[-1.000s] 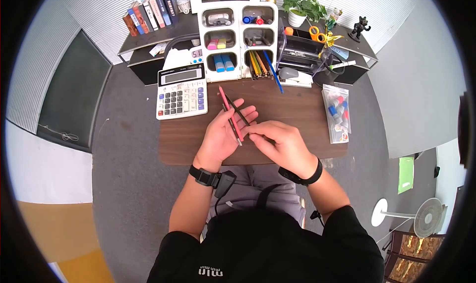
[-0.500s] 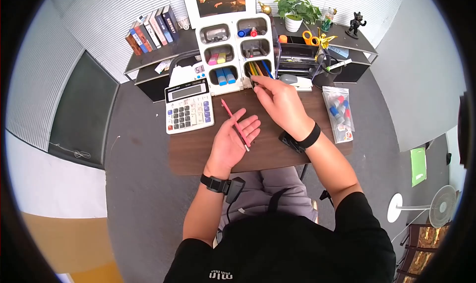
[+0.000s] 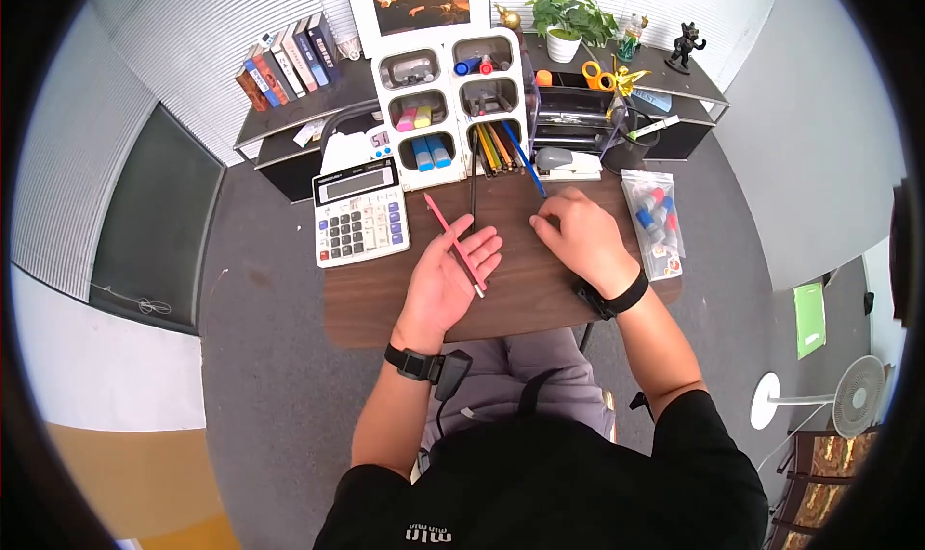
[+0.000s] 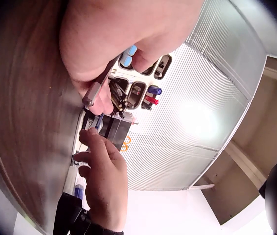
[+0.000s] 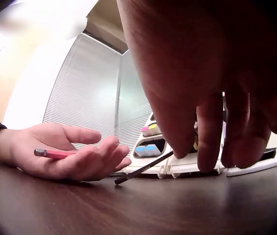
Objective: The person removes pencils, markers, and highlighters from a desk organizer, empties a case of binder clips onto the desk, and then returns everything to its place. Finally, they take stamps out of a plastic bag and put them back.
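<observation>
My left hand [image 3: 441, 285] lies palm up over the table, and its thumb holds a pink pencil [image 3: 439, 215] across the palm. In the right wrist view the pencil's end [image 5: 48, 153] sticks out by the wrist. My right hand [image 3: 586, 244] hangs to the right, fingers [image 5: 209, 132] bent loosely downward, with nothing seen between them. Its knuckles are right by the low end of a blue pencil [image 3: 526, 161], which slants out of the lower right compartment. A dark pencil [image 3: 473, 184] leans from that compartment's left side onto the table, beyond my left fingers.
The white organizer [image 3: 450, 126] holds several pencils [image 3: 496, 148], blue sticks [image 3: 431, 152] and markers. A calculator [image 3: 359, 213] stands left of it, a stapler [image 3: 567, 160] right. At the table's right edge lies a clear bag [image 3: 655, 224] of coloured pieces. A mesh pen cup [image 3: 631, 150] stands behind.
The right hand took the dark pencil from the left palm to the lower right compartment and let go. It has since drawn back to the right. The left hand keeps the pink pencil.
</observation>
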`<state>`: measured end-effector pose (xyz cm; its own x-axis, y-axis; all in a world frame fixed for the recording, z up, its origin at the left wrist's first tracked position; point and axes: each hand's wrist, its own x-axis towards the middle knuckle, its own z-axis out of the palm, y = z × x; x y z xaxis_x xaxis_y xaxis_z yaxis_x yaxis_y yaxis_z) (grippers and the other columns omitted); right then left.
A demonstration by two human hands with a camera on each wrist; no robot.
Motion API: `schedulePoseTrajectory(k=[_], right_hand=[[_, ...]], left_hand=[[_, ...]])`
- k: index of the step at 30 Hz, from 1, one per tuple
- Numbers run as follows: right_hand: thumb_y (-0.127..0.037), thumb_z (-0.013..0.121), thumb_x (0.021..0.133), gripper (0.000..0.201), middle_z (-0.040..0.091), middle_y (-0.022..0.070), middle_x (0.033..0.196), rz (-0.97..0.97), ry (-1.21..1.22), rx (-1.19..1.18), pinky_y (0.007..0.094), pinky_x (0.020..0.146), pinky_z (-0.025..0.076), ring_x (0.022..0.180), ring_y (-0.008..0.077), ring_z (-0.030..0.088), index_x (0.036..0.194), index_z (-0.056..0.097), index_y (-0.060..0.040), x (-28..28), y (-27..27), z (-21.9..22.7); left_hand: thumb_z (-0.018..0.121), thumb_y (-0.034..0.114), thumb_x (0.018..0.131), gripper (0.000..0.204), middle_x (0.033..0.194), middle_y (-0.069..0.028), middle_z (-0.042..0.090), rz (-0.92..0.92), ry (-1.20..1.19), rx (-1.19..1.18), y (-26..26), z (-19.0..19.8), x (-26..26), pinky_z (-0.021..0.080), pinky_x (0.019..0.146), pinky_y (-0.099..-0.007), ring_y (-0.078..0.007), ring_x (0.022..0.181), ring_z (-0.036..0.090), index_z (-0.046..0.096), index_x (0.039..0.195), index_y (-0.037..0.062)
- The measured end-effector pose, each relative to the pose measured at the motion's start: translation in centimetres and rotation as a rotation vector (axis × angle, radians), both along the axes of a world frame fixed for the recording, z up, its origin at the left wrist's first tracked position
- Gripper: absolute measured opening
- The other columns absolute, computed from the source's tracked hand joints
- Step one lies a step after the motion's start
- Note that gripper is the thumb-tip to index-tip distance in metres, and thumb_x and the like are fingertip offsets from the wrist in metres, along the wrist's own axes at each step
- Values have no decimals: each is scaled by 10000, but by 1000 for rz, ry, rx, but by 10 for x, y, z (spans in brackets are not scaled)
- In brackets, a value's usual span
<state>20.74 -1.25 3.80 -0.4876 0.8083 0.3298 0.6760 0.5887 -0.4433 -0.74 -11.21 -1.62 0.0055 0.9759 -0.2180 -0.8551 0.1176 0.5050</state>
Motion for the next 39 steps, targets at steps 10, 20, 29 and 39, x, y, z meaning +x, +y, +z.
schedulePoseTrajectory(k=[10, 20, 29, 39], right_hand=[[-246, 699, 949, 199, 711, 146, 990, -1, 91, 149, 474, 747, 588, 859, 378, 719, 1028, 747, -69, -23, 13, 7], [-148, 691, 909, 216, 658, 101, 983, 358, -3, 69, 446, 723, 596, 882, 323, 718, 1122, 698, -114, -51, -44, -18], [-162, 732, 874, 242, 656, 119, 998, 333, -89, 46, 444, 747, 598, 897, 337, 718, 1092, 686, -68, -62, -31, -22], [-110, 705, 899, 93, 690, 110, 926, 168, 284, 191, 469, 684, 583, 823, 368, 710, 990, 695, -94, -63, -20, 6]], left_hand=[[528, 311, 1080, 502, 1392, -220, 604, 10, -11, 5, -1, -4, -2, 522, 1062, -450, -330, 1235, 626, 473, 1496, 35], [522, 344, 1076, 305, 657, 35, 432, 38, -310, 115, -3, -7, -19, 340, 453, -244, -94, 525, 384, 518, 847, 143], [554, 337, 1059, 280, 693, 16, 446, 152, -232, 96, -5, 3, -13, 337, 459, -243, -106, 554, 400, 548, 874, 127], [570, 350, 1046, 273, 707, 16, 454, 151, -216, 115, -6, 4, -11, 338, 473, -235, -102, 577, 404, 545, 896, 123]])
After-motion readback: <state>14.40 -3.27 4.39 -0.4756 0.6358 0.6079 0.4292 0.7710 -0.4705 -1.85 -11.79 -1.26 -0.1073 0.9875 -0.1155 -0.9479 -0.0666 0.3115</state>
